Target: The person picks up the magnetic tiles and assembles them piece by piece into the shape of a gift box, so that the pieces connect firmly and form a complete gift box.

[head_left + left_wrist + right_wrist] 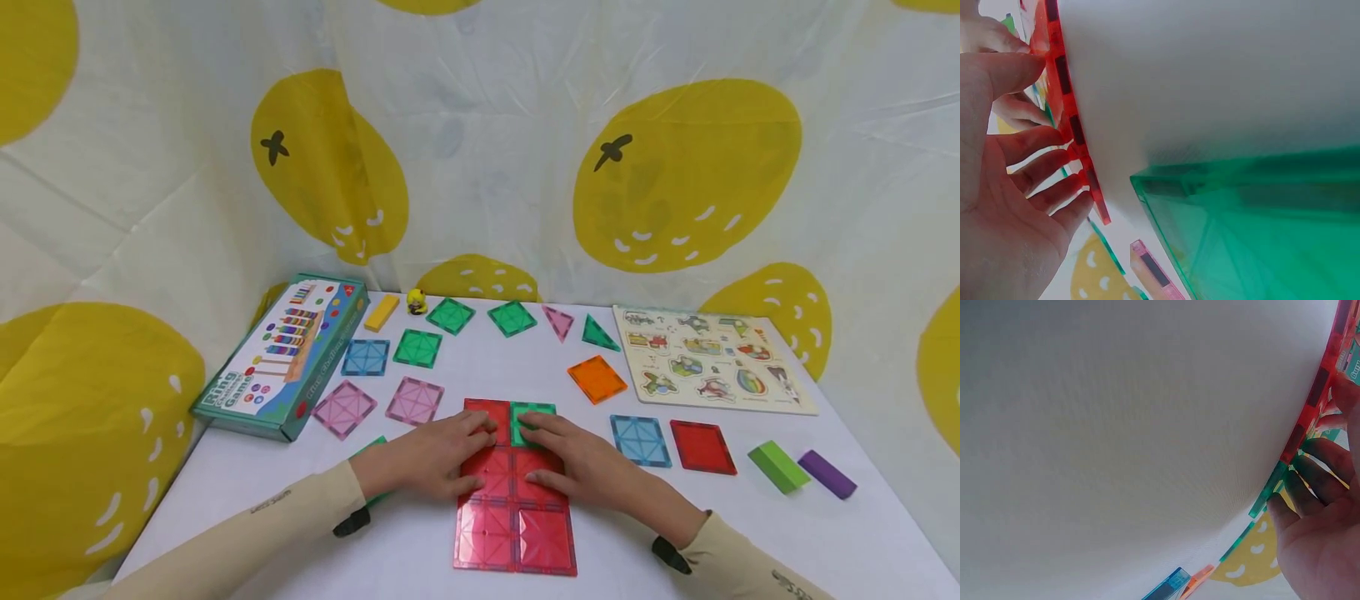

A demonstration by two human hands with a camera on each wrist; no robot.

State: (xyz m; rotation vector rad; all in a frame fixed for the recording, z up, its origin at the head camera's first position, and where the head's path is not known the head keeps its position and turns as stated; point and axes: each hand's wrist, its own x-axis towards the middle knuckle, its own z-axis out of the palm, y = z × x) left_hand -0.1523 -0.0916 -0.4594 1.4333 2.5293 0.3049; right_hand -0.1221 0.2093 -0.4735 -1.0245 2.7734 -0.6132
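Note:
Flat magnetic tiles lie edge to edge in a two-column block: several red tiles [484,533] and one green tile [534,410] at the far right corner. My left hand [433,457] rests on the block's left side, fingertips on the far red tile [486,408] and thumb on the one nearer me. Across from it, my right hand [588,462] touches the green tile with its fingers and a red tile with its thumb. Both wrist views show the fingers loosely spread along the tile edges. Under my left wrist lies another green tile [1272,237], partly hidden.
Left of the block are pink tiles [415,401], a blue tile [365,357] and a game box [277,354]. Green tiles [451,316] lie behind. To the right are an orange tile [597,379], a blue tile [641,441], a red tile [703,447], a puzzle board [708,400] and blocks [778,467].

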